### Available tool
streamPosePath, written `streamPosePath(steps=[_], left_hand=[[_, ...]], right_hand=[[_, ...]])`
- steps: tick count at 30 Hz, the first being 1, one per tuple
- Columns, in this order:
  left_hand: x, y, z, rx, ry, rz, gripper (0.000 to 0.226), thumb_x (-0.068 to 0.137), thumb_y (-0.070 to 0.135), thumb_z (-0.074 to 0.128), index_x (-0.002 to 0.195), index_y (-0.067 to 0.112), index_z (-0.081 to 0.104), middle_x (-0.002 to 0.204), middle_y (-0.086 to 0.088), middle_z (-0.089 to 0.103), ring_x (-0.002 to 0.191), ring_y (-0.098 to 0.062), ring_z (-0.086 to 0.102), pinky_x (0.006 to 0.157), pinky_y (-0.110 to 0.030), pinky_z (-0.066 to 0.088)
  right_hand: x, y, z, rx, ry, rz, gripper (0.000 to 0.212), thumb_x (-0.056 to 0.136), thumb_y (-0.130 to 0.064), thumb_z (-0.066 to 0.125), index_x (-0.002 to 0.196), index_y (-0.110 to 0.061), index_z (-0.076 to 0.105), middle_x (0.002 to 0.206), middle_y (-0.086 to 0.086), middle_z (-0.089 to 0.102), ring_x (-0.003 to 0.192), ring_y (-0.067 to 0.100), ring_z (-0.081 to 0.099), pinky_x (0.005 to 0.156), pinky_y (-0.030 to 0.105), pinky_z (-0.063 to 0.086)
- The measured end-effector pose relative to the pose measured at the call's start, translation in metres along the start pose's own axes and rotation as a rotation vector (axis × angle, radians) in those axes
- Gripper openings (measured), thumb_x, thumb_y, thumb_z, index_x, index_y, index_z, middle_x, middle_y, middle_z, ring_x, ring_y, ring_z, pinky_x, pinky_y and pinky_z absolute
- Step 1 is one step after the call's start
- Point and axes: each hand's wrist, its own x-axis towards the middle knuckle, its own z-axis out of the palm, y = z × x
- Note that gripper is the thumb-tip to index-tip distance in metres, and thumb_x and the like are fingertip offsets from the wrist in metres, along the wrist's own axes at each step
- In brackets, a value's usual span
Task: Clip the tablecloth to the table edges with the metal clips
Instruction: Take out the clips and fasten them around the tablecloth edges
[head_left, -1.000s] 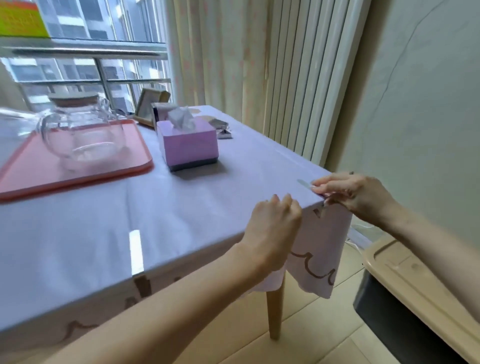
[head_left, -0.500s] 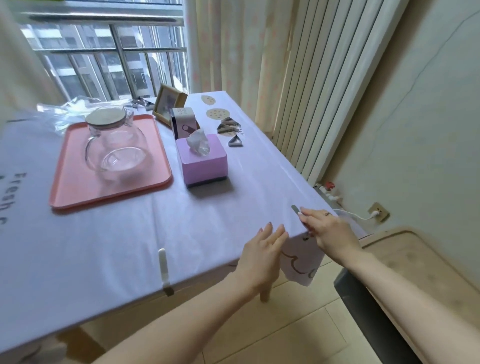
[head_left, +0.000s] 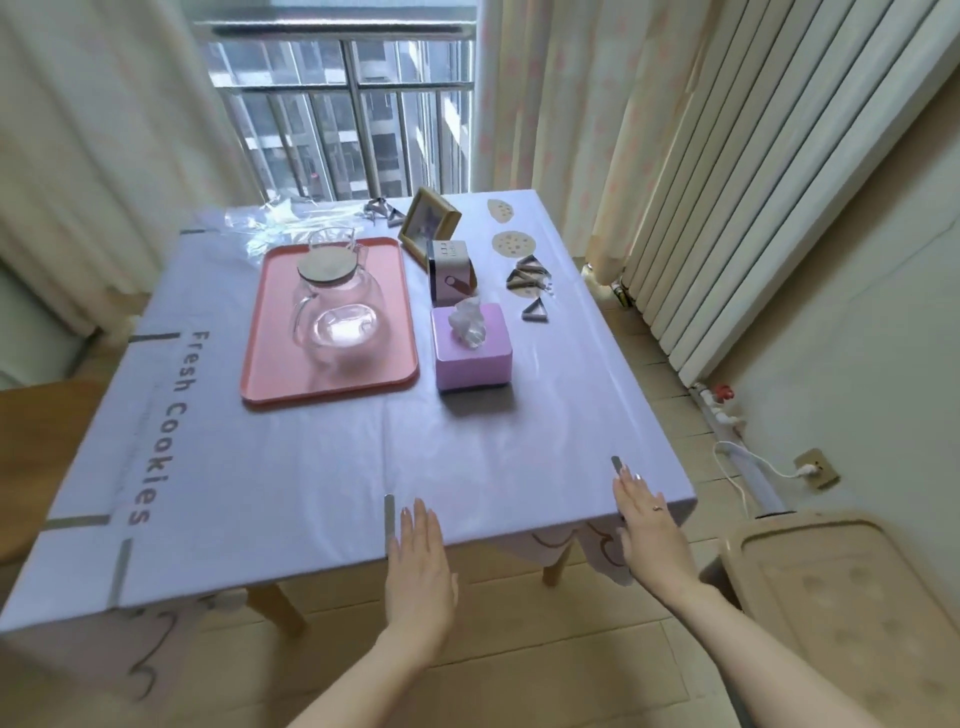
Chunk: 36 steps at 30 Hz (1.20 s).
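A pale lilac tablecloth (head_left: 311, 467) covers the table. Metal clips sit on its edges: one clip (head_left: 389, 514) at the near edge beside my left hand (head_left: 420, 561), one clip (head_left: 617, 464) near the near right corner just beyond my right hand (head_left: 649, 525), a third clip (head_left: 118, 571) at the near left corner. Both hands lie flat with straight fingers over the near edge and hold nothing. Several loose triangular clips (head_left: 527, 278) lie at the far right, and more loose clips (head_left: 384, 210) at the far edge.
A pink tray (head_left: 270, 332) bears a glass jug (head_left: 337, 306). A purple tissue box (head_left: 472, 353), a small carton (head_left: 451, 270) and a photo frame (head_left: 428, 223) stand mid-table. A beige bin lid (head_left: 831, 597) is at the right, a radiator (head_left: 753, 182) behind it.
My right hand has let go of the clip at the near right corner and now lies flat. My left hand has moved left along the near edge. The view has risen and pulled back.
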Motion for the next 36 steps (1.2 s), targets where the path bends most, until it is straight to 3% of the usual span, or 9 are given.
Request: streamPosePath(steps=[9, 11, 13, 15, 17, 23, 27, 32, 36], left_hand=[[-0.02, -0.029, -0.022, 0.031, -0.085, -0.031, 0.068, 0.093, 0.005, 0.037, 0.147, 0.001, -0.005, 0.155, -0.012, -0.013, 0.145, -0.03, -0.004, 0.117, -0.04, 0.005], [-0.013, -0.044, -0.026, 0.052, 0.012, 0.065, 0.085, 0.072, -0.008, 0.063, 0.145, 0.0, 0.02, 0.153, -0.008, 0.01, 0.14, -0.032, 0.026, 0.111, -0.044, 0.028], [-0.002, -0.064, -0.022, 0.095, 0.065, 0.122, 0.105, 0.032, -0.011, 0.083, 0.128, 0.003, 0.045, 0.136, -0.008, 0.048, 0.113, -0.03, 0.06, 0.084, -0.046, 0.052], [0.007, -0.081, -0.015, 0.123, 0.009, 0.127, 0.11, 0.021, 0.004, 0.091, 0.122, 0.007, 0.047, 0.124, -0.006, 0.062, 0.103, -0.026, 0.066, 0.074, -0.043, 0.056], [0.016, -0.087, -0.015, 0.101, -0.03, 0.166, 0.109, 0.026, 0.019, 0.095, 0.124, 0.009, 0.05, 0.125, -0.004, 0.062, 0.107, -0.025, 0.064, 0.074, -0.04, 0.056], [0.021, -0.082, -0.006, 0.071, -0.016, 0.192, 0.107, 0.031, 0.007, 0.092, 0.124, 0.003, 0.04, 0.124, -0.012, 0.062, 0.108, -0.032, 0.063, 0.072, -0.044, 0.058], [0.017, -0.079, -0.008, 0.107, -0.017, 0.215, 0.098, 0.031, -0.006, 0.084, 0.123, -0.003, 0.049, 0.122, -0.017, 0.062, 0.107, -0.036, 0.062, 0.071, -0.047, 0.057], [0.02, -0.08, -0.003, 0.104, 0.015, 0.254, 0.087, 0.042, 0.005, 0.083, 0.123, -0.001, 0.051, 0.122, -0.015, 0.063, 0.107, -0.034, 0.063, 0.073, -0.046, 0.056], [0.02, -0.084, 0.001, 0.111, 0.054, 0.281, 0.052, 0.073, 0.006, 0.037, 0.123, 0.001, 0.045, 0.123, -0.013, 0.062, 0.109, -0.032, 0.062, 0.074, -0.044, 0.056]], right_hand=[[0.002, -0.009, -0.029, -0.049, -0.164, 0.007, 0.068, 0.096, -0.015, 0.044, 0.15, -0.012, 0.003, 0.159, 0.006, -0.005, 0.147, 0.019, 0.001, 0.118, 0.035, 0.009], [0.002, -0.011, -0.033, -0.063, -0.191, 0.012, 0.068, 0.095, -0.016, 0.044, 0.15, -0.013, 0.003, 0.159, 0.006, -0.005, 0.147, 0.019, 0.002, 0.118, 0.035, 0.011], [0.004, -0.013, -0.035, -0.075, -0.212, 0.011, 0.069, 0.095, -0.017, 0.045, 0.15, -0.012, 0.004, 0.159, 0.007, -0.004, 0.147, 0.02, 0.003, 0.118, 0.034, 0.014], [0.006, -0.013, -0.037, -0.085, -0.236, 0.01, 0.07, 0.095, -0.018, 0.045, 0.15, -0.012, 0.003, 0.159, 0.007, -0.004, 0.147, 0.02, 0.003, 0.117, 0.032, 0.015], [0.007, -0.014, -0.038, -0.11, -0.256, 0.013, 0.071, 0.094, -0.019, 0.045, 0.149, -0.012, 0.002, 0.159, 0.008, -0.004, 0.147, 0.021, 0.003, 0.117, 0.031, 0.016], [0.011, -0.054, -0.03, -0.178, -0.077, -0.139, 0.068, 0.082, -0.017, 0.06, 0.143, -0.005, 0.032, 0.155, 0.009, 0.017, 0.141, 0.028, 0.028, 0.111, 0.048, 0.03], [0.01, -0.126, -0.008, -0.163, -0.063, -0.407, 0.087, 0.031, -0.026, 0.089, 0.114, -0.013, 0.066, 0.128, 0.004, 0.06, 0.106, 0.019, 0.065, 0.081, 0.036, 0.054], [0.004, -0.197, 0.015, -0.193, -0.087, -0.558, 0.085, 0.024, -0.031, 0.085, 0.107, -0.018, 0.072, 0.119, 0.0, 0.067, 0.101, 0.013, 0.067, 0.077, 0.032, 0.056], [-0.001, -0.215, 0.024, -0.207, -0.157, -0.511, 0.091, 0.018, -0.026, 0.084, 0.107, -0.015, 0.072, 0.12, 0.002, 0.066, 0.102, 0.017, 0.067, 0.074, 0.039, 0.057]])
